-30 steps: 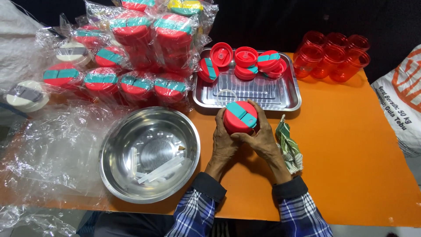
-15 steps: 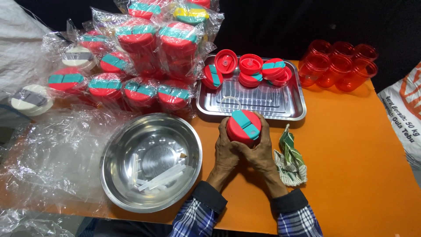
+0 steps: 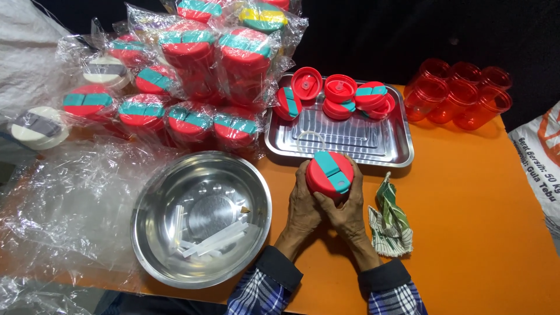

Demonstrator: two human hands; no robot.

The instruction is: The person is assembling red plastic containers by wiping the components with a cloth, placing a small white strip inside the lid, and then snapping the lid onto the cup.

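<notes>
Both of my hands wrap around one red cup whose red lid carries a teal flip tab (image 3: 329,174), held upright on the orange table (image 3: 466,233) just in front of the steel tray (image 3: 396,153). My left hand (image 3: 304,207) grips its left side and my right hand (image 3: 349,211) its right and lower side. The cup's body is mostly hidden by my fingers. Several loose red lids (image 3: 341,96) lie at the tray's far end.
A steel bowl (image 3: 201,219) holding white plastic strips sits to the left. Plastic-wrapped lidded cups (image 3: 192,81) are piled at the back left on loose clear wrap. Empty red cups (image 3: 461,90) stand at the back right. A folded cloth (image 3: 389,224) lies beside my right wrist.
My hands stay closed on the lidded cup, and it has turned slightly in my grip. The camera view has shifted a little.
</notes>
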